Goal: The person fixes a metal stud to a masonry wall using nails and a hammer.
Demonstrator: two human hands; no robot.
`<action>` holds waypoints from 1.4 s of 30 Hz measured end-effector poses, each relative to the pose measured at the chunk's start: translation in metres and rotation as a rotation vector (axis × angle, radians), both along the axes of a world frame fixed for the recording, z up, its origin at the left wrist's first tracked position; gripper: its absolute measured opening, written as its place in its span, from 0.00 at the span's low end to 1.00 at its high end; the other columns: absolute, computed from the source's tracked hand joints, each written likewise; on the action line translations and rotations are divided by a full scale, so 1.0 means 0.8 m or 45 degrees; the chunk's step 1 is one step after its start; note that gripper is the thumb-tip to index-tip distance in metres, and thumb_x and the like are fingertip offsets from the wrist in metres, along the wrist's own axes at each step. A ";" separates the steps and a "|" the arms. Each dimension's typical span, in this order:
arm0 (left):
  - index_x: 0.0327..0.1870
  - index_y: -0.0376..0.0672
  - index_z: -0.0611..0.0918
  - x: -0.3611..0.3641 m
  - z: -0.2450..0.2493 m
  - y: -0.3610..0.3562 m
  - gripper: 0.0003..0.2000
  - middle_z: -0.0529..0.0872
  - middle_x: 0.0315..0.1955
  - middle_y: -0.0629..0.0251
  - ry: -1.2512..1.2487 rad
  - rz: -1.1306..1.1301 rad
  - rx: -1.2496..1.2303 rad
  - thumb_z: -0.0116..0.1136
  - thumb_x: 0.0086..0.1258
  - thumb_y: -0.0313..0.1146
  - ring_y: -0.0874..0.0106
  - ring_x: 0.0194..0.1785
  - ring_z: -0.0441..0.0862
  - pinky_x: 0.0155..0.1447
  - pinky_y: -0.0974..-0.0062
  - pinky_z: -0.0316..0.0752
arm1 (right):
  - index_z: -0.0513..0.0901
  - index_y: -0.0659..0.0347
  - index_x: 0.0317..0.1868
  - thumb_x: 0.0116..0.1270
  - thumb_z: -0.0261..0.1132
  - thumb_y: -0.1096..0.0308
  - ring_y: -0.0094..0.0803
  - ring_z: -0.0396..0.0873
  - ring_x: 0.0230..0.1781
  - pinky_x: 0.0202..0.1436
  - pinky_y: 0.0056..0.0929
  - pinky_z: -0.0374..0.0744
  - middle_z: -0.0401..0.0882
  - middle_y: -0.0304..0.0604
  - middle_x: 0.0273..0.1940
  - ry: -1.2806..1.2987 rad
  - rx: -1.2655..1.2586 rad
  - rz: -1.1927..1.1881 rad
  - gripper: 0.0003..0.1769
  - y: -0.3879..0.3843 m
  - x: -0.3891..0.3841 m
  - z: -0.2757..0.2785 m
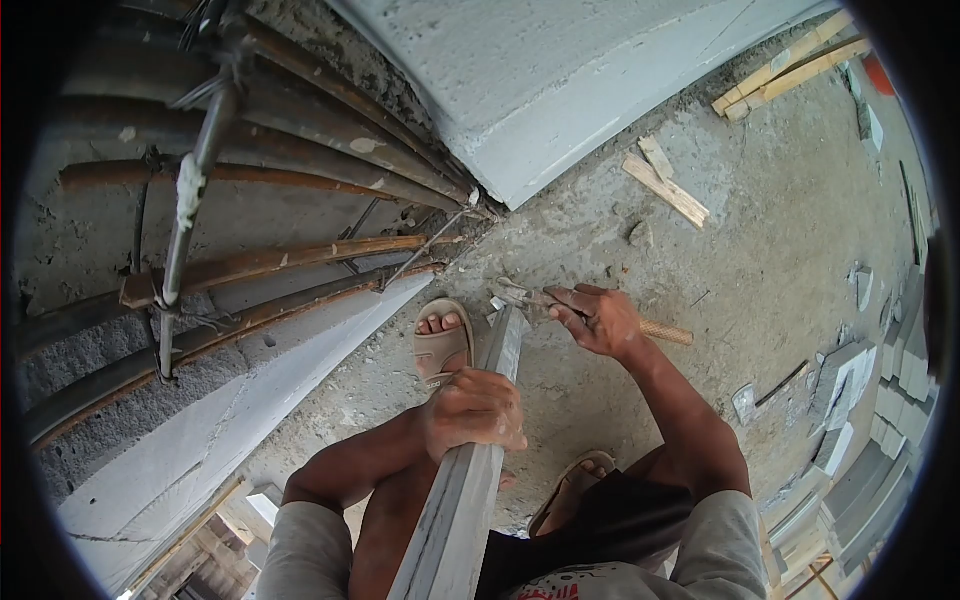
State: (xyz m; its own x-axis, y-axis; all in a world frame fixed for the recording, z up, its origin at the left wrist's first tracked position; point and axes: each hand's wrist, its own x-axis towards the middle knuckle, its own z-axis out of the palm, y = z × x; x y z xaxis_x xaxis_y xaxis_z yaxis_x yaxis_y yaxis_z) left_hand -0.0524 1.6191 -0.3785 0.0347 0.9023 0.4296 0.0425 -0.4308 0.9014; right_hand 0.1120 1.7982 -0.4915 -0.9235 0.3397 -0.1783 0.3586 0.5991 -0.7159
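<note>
My left hand (475, 410) is closed around a long pale grey bar (450, 510) with a lengthwise groove, which slopes from my lap toward the floor. Fingers and thumb of my right hand (600, 320) are wrapped round a hand tool with a tan handle (668, 332). The handle sticks out behind the hand, and the tool's dull metal end reaches the far end of the bar. A small pale chip lies right at that end. My sandalled left foot (443, 340) is just beside the bar.
Reinforcing bars (190, 200) span the left side above a pale concrete edge (230, 430). A concrete block (560, 90) stands ahead. Wood scraps (668, 188) and longer wooden strips (790, 65) lie on the rough floor. Grey slabs (840, 385) are piled at the right.
</note>
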 end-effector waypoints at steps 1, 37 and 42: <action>0.30 0.38 0.82 -0.001 0.001 -0.002 0.12 0.82 0.22 0.64 0.001 0.005 -0.002 0.73 0.49 0.34 0.65 0.26 0.84 0.35 0.67 0.80 | 0.84 0.47 0.55 0.69 0.62 0.52 0.46 0.82 0.30 0.33 0.42 0.80 0.83 0.44 0.34 -0.019 -0.057 0.007 0.18 0.003 -0.003 0.014; 0.30 0.39 0.82 0.014 -0.007 0.001 0.13 0.80 0.20 0.67 -0.010 0.044 0.017 0.74 0.53 0.36 0.68 0.25 0.82 0.33 0.68 0.78 | 0.83 0.49 0.56 0.71 0.55 0.46 0.48 0.83 0.39 0.41 0.42 0.81 0.85 0.44 0.40 -0.172 0.027 0.238 0.23 0.007 -0.012 -0.016; 0.30 0.39 0.82 0.014 -0.005 -0.002 0.13 0.80 0.20 0.68 -0.014 0.052 -0.018 0.74 0.53 0.37 0.67 0.25 0.83 0.34 0.68 0.79 | 0.84 0.52 0.54 0.70 0.60 0.50 0.46 0.83 0.33 0.34 0.42 0.81 0.84 0.44 0.34 0.069 0.018 0.249 0.20 0.010 -0.004 0.020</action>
